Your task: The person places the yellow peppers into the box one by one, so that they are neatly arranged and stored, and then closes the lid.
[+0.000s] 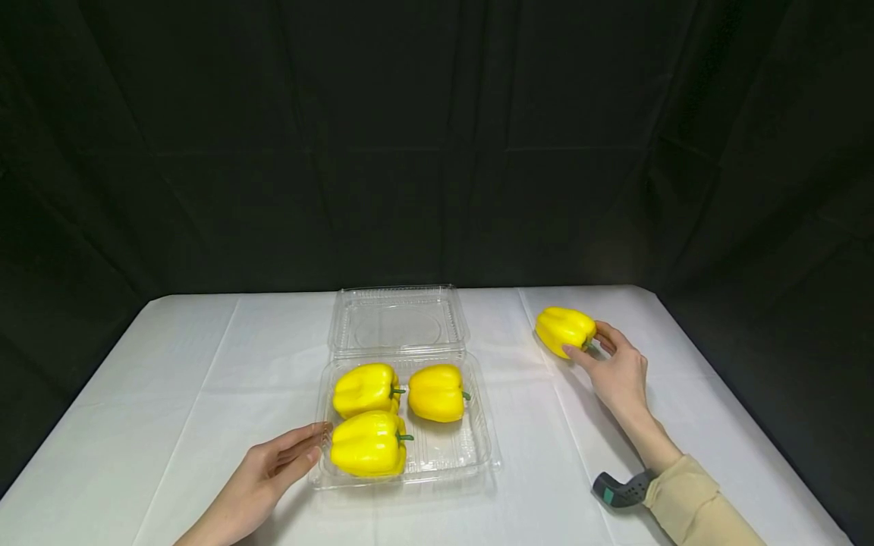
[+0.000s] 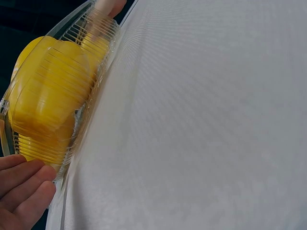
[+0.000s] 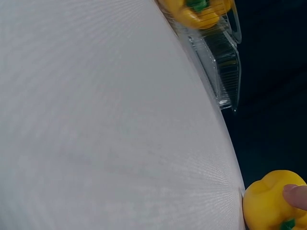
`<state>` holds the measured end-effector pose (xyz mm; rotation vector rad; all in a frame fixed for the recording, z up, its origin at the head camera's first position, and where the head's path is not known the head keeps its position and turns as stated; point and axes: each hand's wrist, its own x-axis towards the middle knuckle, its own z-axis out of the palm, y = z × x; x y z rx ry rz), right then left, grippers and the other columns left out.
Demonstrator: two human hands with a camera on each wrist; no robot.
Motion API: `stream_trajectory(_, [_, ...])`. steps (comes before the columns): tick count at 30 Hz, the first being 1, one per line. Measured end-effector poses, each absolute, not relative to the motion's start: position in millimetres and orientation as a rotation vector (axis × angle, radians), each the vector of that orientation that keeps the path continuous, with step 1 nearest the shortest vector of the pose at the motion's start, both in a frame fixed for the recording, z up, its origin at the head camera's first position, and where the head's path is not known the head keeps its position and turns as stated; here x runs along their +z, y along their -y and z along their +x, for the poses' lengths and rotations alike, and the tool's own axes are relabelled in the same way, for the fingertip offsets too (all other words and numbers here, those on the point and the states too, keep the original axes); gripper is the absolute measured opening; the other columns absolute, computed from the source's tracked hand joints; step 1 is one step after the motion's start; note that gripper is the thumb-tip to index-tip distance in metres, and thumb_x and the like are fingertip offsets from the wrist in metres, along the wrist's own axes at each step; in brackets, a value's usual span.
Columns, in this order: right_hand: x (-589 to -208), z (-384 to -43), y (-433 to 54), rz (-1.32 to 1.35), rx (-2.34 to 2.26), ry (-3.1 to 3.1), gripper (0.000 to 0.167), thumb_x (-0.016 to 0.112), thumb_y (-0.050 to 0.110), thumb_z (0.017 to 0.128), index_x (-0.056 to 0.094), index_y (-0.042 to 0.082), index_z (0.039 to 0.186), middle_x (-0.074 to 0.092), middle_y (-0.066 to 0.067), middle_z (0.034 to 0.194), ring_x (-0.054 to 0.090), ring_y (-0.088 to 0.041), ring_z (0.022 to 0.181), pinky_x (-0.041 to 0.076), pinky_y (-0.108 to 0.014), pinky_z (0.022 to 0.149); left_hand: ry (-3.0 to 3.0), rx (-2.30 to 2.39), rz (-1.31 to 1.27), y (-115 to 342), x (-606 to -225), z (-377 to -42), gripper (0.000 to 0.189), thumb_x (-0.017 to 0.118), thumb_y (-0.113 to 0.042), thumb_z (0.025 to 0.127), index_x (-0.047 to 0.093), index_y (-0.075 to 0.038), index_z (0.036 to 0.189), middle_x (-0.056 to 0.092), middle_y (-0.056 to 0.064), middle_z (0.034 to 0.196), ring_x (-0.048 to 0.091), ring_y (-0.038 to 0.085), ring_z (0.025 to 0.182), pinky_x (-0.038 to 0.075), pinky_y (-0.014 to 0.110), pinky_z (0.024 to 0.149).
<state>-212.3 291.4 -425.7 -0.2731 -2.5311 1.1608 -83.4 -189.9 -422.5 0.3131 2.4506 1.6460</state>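
On the right side of the table my right hand (image 1: 620, 375) grips a yellow bell pepper (image 1: 565, 331) at its stem end, with the thumb on the near side. In the right wrist view, the thumb (image 3: 296, 195) presses against that pepper (image 3: 268, 199). My left hand (image 1: 262, 478) has its fingertips right at the left wall of a clear plastic clamshell container (image 1: 447, 453), fingers fairly straight. Three yellow bell peppers lie in the container: one at back left (image 1: 365, 388), one at back right (image 1: 437, 393), one at front left (image 1: 369, 445), stems pointing right.
The container's lid (image 1: 399, 322) lies folded back behind its base. A white cloth (image 1: 171, 425) covers the table, and a black curtain (image 1: 437, 152) hangs behind and at both sides. A dark band (image 1: 621, 489) sits by the right sleeve (image 1: 696, 500).
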Motion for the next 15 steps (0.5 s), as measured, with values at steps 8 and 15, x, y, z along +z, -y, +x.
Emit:
stream_trajectory(8, [-426.4,-211.9,-291.4,-0.272,1.166,2.521,0.072,0.079,0.027,0.088,0.046,0.001,0.147,0.051,-0.021,0.147,0.047,-0.041,0.135,0.039,-0.056,0.11,-2.456,1.631,0.289,189.8,-423.2,-82.5,0.048,0.056,-0.032,0.103,0.054,-0.002,0.14,0.058,0.013,0.142,0.059,0.011,0.124,0.044,0.011,0.093])
stream_trajectory(15, [-425.5,-211.7,-291.1,-0.277,1.184,2.511,0.073,0.078,0.029,0.088,0.045,0.002,0.148,0.051,-0.02,0.147,0.047,-0.04,0.136,0.038,-0.057,0.111,-2.452,1.644,0.294,189.6,-422.2,-83.5,0.048,0.055,-0.032,0.104,0.053,-0.002,0.141,0.057,0.013,0.143,0.058,0.023,0.127,0.05,0.021,0.097])
